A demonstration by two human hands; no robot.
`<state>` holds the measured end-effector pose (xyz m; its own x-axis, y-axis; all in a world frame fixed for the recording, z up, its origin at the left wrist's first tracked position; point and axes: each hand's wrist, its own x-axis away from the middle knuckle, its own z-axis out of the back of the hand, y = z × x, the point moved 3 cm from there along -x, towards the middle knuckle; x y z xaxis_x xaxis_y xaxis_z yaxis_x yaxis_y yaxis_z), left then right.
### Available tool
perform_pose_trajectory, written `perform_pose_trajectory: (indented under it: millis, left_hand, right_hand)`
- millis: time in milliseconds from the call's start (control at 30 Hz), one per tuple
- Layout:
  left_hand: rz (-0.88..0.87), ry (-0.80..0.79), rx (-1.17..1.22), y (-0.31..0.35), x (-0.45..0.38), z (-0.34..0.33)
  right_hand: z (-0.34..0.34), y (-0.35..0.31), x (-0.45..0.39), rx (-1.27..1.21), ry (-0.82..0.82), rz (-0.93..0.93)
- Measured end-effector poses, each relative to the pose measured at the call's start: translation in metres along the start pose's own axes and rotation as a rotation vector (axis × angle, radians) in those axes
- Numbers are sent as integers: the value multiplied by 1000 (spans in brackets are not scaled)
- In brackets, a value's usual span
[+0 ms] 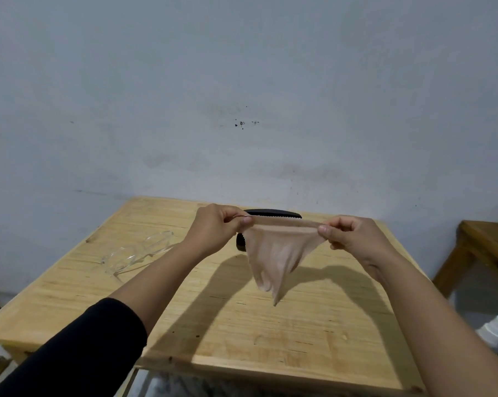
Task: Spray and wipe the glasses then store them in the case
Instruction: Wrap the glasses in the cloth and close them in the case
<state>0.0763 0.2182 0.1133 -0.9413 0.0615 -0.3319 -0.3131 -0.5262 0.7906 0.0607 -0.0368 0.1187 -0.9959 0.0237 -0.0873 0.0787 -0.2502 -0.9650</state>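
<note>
A thin beige cleaning cloth point(276, 253) hangs in the air above the wooden table point(213, 325), stretched by its top edge between both hands. My left hand point(216, 227) pinches its left corner and my right hand point(348, 234) pinches the right corner. Clear-framed glasses point(139, 253) lie on the table to the left of my left forearm, apart from both hands. A black glasses case point(270, 214) stands open behind the cloth, mostly hidden by it and my hands.
A grey wall rises right behind the table's far edge. A brown wooden stool or side table point(482, 253) stands at the right. A white plastic bottle point(496, 330) sits low at the right, below table level.
</note>
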Motion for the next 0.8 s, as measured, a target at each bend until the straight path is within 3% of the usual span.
perform_pose_trajectory:
  millis: [200, 300, 633, 800]
  left_hand:
    - [-37, 166, 68, 22, -19, -1]
    - [-77, 194, 74, 28, -19, 4]
    - [-61, -255, -155, -41, 79, -24]
    - [-149, -319, -245, -51, 109, -30]
  right_hand:
    - [9, -17, -18, -17, 215, 109]
    - [13, -23, -11, -22, 218, 185]
    - [-10, 64, 70, 332, -100, 4]
    - [-14, 78, 95, 456, -167, 15]
